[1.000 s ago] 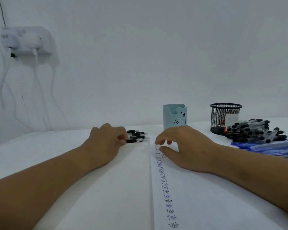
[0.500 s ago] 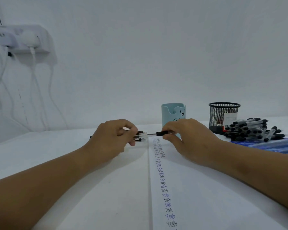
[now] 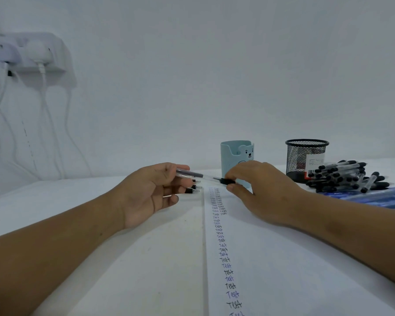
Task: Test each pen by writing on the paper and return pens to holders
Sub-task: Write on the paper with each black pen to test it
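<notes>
My left hand [image 3: 151, 195] holds the clear barrel of a pen [image 3: 198, 175] level above the table. My right hand [image 3: 260, 190] pinches the pen's black cap [image 3: 227, 180], which sits a short way off the tip. Under the left hand lie a few more black-capped pens [image 3: 193, 189]. The paper [image 3: 283, 258] carries a long column of written "Test" words. Behind the right hand stands a light blue bear pen holder [image 3: 236, 153], and to its right a black mesh holder [image 3: 306, 156].
A heap of several black-capped pens [image 3: 347, 176] lies right of the mesh holder, with blue pens [image 3: 379, 198] in front of it. A wall socket with white cables [image 3: 30, 53] is at the upper left. The white table [image 3: 100, 270] spreads on the left.
My left hand has lifted one pen from the small pile and turned palm inward. My right hand rose off the paper, gripped the cap and pulled it away from the barrel.
</notes>
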{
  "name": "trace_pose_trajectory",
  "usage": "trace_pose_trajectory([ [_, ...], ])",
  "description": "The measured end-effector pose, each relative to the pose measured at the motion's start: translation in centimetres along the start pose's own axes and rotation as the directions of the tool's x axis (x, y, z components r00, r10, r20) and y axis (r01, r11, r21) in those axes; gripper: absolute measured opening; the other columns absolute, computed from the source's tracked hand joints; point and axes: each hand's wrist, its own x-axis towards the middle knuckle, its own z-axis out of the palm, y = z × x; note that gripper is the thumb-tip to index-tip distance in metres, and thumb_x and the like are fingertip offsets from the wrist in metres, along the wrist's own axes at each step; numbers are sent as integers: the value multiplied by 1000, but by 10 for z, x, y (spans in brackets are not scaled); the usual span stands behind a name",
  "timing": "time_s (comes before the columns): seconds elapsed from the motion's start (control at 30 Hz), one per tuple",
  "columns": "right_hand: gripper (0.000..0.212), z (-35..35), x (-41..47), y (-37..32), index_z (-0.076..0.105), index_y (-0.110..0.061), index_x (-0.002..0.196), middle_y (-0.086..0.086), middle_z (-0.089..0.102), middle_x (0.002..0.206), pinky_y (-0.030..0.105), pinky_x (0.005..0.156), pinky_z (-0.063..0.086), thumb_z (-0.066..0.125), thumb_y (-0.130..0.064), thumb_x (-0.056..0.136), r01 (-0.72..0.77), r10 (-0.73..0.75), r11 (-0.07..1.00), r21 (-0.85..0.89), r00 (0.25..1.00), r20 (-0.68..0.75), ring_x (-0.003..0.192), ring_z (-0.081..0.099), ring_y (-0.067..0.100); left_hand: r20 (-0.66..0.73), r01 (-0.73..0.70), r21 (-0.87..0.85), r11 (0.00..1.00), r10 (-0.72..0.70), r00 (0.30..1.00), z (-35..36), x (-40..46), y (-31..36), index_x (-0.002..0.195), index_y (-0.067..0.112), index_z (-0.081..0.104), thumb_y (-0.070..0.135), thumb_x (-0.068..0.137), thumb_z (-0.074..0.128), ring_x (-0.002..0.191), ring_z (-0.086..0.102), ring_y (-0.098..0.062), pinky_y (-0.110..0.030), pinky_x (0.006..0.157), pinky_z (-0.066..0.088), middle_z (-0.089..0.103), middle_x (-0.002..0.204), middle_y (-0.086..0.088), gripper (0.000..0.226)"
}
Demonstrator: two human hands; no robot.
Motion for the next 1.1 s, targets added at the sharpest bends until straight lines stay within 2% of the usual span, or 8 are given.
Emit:
trace_pose_trajectory([
  [0.3,16,1,1,1,73,-23,95,-10,52,82,34,73,41,61,-33,93,64,-72,995,-77,992,-103,81,49,15,33,3,8,1000,-3,999,4,-2,0,109,15,72,35,86,56,75,65,-21,-33,70,50,71,89,-7,34],
  [0.43,10,0,4,-2,66,-24,89,-10,61,73,31,65,46,59,-30,93,-58,57,998,-17,997,-54,67,52,8,28,21,19,1000,-22,999,3,-1,0,120,19,67,53,99,44,81,64,-25,-38,76,48,74,100,-13,46],
  [0.5,10,2,3,-4,65,-21,81,-4,63,65,26,57,43,61,-25,89,-150,163,977,150,984,-79,57,50,8,14,-9,179,984,7,1000,3,-1,-5,123,19,67,52,101,47,87,63,-23,-37,78,49,75,103,-12,44],
  [0.57,12,1,2,-9,66,-16,76,2,66,66,29,58,45,62,-24,83,-244,263,903,353,965,-6,56,50,9,63,-97,446,890,77,995,7,-3,-12,115,21,72,40,97,64,92,63,-13,-29,81,49,76,106,-1,28],
  [0.7,13,-3,2,-20,65,-6,71,7,68,64,26,50,41,63,-8,85,-372,310,683,628,927,211,51,52,16,242,-251,823,510,86,967,13,-5,-22,103,39,75,38,89,73,101,58,8,-15,83,45,67,111,25,14],
  [0.83,32,-2,4,-24,58,-8,60,16,62,62,24,44,26,68,-12,89,-446,300,498,744,894,335,46,38,21,248,-248,843,478,66,967,12,-3,-23,102,43,74,44,85,75,115,52,5,-19,95,45,64,120,20,17],
  [0.93,42,0,6,-26,57,4,68,13,63,58,22,41,29,72,-29,91,-431,281,567,702,902,327,40,39,17,250,-253,838,484,73,966,12,-1,-24,102,43,75,44,84,76,117,53,7,-19,97,46,63,120,23,17],
  [1.1,42,6,8,-26,53,-17,54,4,64,54,27,57,40,71,-30,90,-389,259,714,582,919,298,48,47,13,258,-263,840,474,76,963,11,0,-24,100,45,74,45,84,76,116,53,6,-23,98,46,64,119,23,16],
])
